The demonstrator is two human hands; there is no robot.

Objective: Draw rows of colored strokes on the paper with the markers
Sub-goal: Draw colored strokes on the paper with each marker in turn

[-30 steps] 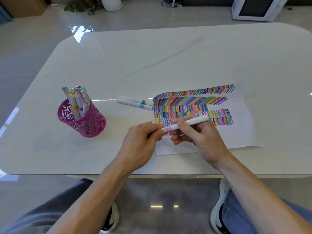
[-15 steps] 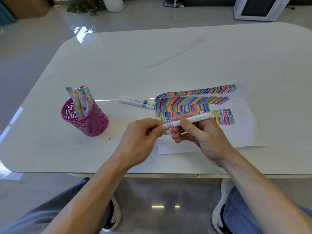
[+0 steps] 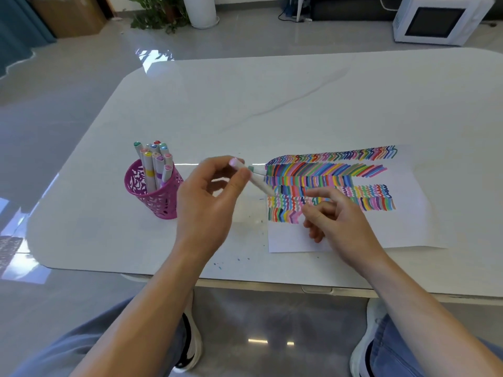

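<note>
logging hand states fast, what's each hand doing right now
Left hand: holds the pink-capped marker between thumb and fingers.
Right hand: open, holding nothing, above the paper.

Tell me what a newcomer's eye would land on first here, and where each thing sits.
The paper, on the right of the table, carries rows of bright strokes and stands out most. Left of it stands a magenta mesh cup full of markers. Between them the left hand holds a pink-capped marker, and the right hand is open over the strokes.
</note>
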